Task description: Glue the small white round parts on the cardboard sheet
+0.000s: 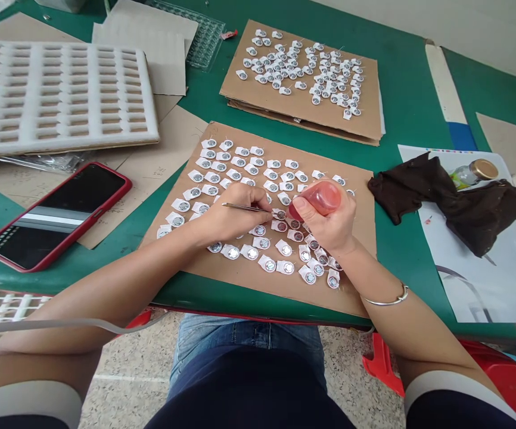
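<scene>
Rows of small round metal-faced discs (285,266) with white paper tabs lie on a brown cardboard sheet (222,280) in front of me. Over the middle of these rows, my left hand (235,211) is closed around thin metal tweezers (245,208), whose tip is hidden near the fingers. My right hand (332,226) grips a translucent red squeeze bottle (323,196), tilted with its narrow end down and to the left, towards the discs beside my left fingertips. Whether the bottle's tip touches a disc I cannot tell.
A second cardboard stack (258,98) with more discs lies farther back. To the left are a red-cased phone (56,217) and a white foam tray (74,95). Dark brown cloth (423,179) and a small glass jar (475,173) rest on white paper at right.
</scene>
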The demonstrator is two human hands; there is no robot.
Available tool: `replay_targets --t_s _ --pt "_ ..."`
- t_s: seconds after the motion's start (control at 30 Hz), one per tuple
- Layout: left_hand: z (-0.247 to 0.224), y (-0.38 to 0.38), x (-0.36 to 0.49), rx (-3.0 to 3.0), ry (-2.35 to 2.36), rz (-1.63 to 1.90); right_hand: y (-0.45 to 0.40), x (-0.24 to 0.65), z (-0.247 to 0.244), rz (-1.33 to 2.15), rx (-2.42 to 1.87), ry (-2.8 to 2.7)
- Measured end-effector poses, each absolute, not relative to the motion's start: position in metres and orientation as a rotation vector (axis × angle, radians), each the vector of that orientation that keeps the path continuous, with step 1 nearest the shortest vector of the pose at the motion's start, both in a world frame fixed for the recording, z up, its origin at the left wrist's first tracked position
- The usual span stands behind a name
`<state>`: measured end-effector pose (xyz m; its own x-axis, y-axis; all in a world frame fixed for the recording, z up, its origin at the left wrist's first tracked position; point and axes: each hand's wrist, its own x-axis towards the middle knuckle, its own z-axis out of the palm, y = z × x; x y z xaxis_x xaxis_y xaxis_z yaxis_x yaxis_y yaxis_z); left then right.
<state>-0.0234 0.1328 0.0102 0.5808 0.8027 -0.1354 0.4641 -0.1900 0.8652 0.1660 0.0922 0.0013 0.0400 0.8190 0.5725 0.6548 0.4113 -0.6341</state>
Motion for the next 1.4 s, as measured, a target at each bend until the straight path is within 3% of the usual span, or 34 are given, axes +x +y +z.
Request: replay_targets --t_s 1.4 --pt "0.0099 0.1328 -0.0250 1.858 1.060 0.441 0.0961 0.1712 -0.0012 0.155 -1.364 -1.626"
